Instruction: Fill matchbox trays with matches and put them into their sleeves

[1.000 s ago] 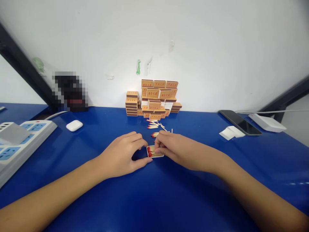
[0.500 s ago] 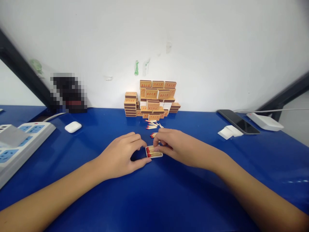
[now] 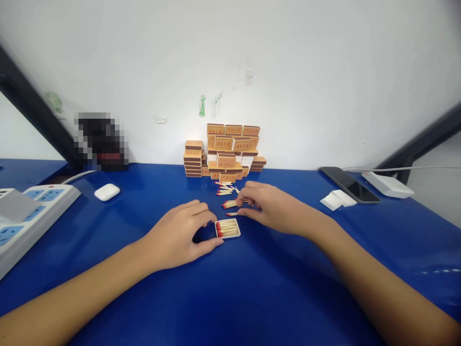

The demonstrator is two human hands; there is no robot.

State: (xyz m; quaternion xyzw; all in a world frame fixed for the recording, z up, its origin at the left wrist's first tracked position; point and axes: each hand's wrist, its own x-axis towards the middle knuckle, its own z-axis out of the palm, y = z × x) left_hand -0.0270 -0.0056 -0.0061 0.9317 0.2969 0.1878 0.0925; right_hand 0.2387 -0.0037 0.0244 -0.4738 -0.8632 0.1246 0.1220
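Note:
A small white matchbox tray [image 3: 228,236] with several red-headed matches in it lies on the blue table. The thumb and a fingertip of my left hand [image 3: 192,230] hold the tray by its left end. Just behind the tray, my right hand [image 3: 261,204] is over the table with a gap between thumb and forefinger. Its thumb tip is at the end of a loose match [image 3: 232,214]. Beside its fingertips is a small pile of matches [image 3: 229,204], partly covered by the hand. Further back lie more loose matches [image 3: 224,191].
Stacked matchboxes [image 3: 226,160] stand against the white wall. On the left are a power strip [image 3: 54,211], a white earbud case [image 3: 107,192] and a blurred dark object [image 3: 103,142]. On the right lie a phone [image 3: 349,185], white pieces [image 3: 337,199] and a white box [image 3: 387,184].
My right hand has moved back from over the tray to the loose matches, its fingers now apart. The matches in the tray are uncovered. My left hand stays at the tray's left end.

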